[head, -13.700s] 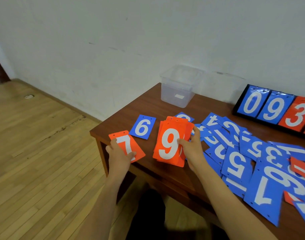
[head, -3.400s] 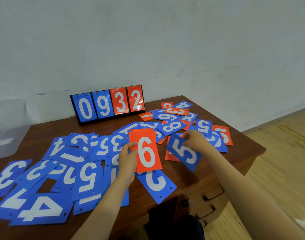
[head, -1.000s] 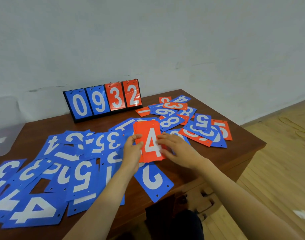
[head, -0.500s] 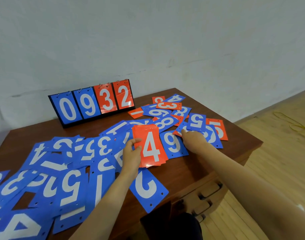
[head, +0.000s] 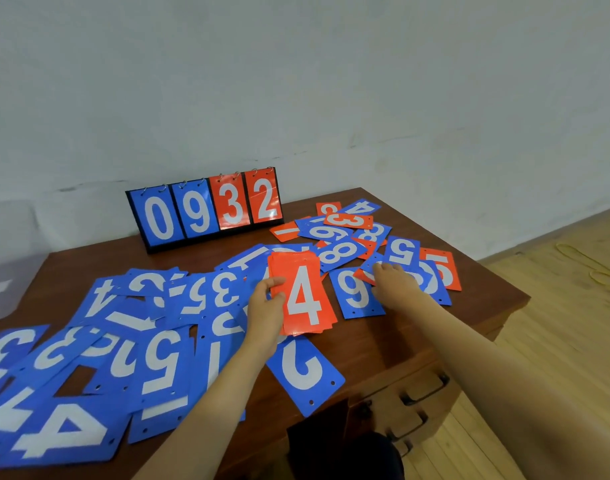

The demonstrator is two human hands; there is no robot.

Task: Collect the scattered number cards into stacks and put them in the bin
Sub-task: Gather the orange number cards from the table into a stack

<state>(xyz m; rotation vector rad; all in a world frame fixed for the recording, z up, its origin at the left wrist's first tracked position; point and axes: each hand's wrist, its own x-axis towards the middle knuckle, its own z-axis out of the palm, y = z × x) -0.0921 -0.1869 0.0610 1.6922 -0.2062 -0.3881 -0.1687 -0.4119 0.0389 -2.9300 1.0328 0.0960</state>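
My left hand [head: 265,306] holds a stack of red number cards [head: 302,294] upright over the table, a white 4 on top. My right hand [head: 393,284] lies palm down on the card pile at the right, its fingertips at a red card [head: 363,274] that peeks out from under blue ones; whether it grips that card I cannot tell. A blue 6 [head: 357,293] lies between my hands and a blue 2 [head: 303,370] just below the stack. Many blue cards [head: 130,344] cover the left half. The clear bin [head: 9,271] shows only as a faint edge at far left.
A black flip scoreboard [head: 206,207] reading 0932 stands at the back by the wall. More red cards [head: 348,220] and a red 5 [head: 442,268] lie at the back right. The brown table [head: 383,344] has drawers in front; its right edge drops to wooden floor.
My right hand has left the red stack and reached right onto the pile past the blue 6. The left hand keeps the stack, now topped by 4 instead of 6.
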